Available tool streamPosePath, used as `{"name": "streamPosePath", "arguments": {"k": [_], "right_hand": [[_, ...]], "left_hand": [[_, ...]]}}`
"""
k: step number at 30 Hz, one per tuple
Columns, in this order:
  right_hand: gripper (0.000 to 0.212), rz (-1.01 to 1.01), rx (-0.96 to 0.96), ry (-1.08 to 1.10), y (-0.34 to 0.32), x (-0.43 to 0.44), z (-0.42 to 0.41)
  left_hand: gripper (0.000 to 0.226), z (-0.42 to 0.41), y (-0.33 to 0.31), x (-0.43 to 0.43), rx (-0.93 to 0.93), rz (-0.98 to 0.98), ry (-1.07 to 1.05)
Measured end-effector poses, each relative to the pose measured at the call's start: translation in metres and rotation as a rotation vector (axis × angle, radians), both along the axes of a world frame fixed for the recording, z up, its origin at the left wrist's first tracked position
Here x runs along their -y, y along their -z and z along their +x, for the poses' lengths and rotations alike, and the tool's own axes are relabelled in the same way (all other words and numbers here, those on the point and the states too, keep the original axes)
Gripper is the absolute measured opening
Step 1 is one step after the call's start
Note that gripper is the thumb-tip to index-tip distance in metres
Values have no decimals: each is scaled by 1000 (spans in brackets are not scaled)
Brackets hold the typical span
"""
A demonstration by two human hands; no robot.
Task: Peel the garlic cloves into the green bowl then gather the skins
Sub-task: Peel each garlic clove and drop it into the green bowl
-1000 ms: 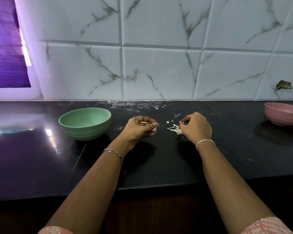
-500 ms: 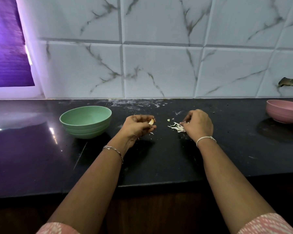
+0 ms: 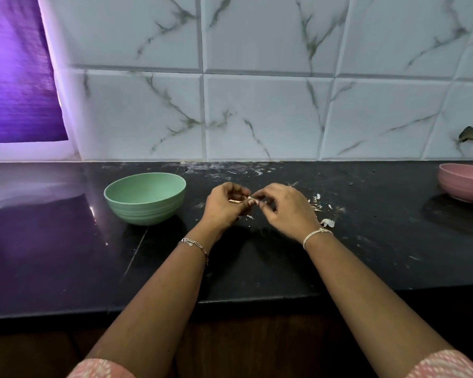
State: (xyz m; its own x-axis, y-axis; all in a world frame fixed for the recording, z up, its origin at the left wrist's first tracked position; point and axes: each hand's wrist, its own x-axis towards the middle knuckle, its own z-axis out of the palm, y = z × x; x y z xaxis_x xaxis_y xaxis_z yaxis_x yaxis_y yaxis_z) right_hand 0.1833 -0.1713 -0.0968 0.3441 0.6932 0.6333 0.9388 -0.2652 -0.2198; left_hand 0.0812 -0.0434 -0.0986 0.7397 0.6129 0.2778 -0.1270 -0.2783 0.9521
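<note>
Right of the bowl [image 3: 145, 211], left hand [image 3: 224, 204] grips a clove [image 3: 234, 201]; right hand [image 3: 281, 208] pinches its skin [image 3: 250, 197]: best pull slowly, keeping scraps together.

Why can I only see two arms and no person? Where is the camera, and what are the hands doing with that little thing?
The camera sits on the person's head and looks down, so you see only their own arms. The left hand holds a small garlic clove, and the right hand pinches its end to peel it. Below them is a dark counter. A green bowl for peeled cloves stands to the left. White skins lie scattered right of the hands. A pink bowl stands far right.
</note>
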Motion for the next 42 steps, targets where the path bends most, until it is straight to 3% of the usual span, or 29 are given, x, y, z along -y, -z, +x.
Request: {"name": "streamPosePath", "arguments": {"k": [4, 9, 24, 37, 42], "right_hand": [[12, 69, -84, 22, -1, 0, -3], [1, 176, -350, 33, -1, -5, -4], [13, 324, -906, -132, -1, -8, -6], [18, 358, -988, -140, -1, -9, -11], [6, 389, -1051, -190, -3, -8, -11]], "left_hand": [[19, 0, 0, 0, 44, 0, -9], [13, -2, -1, 2, 67, 11, 13], [15, -2, -1, 2, 79, -79, 80], [21, -8, -6, 6, 52, -133, 159], [19, -8, -6, 5, 95, -202, 182]]}}
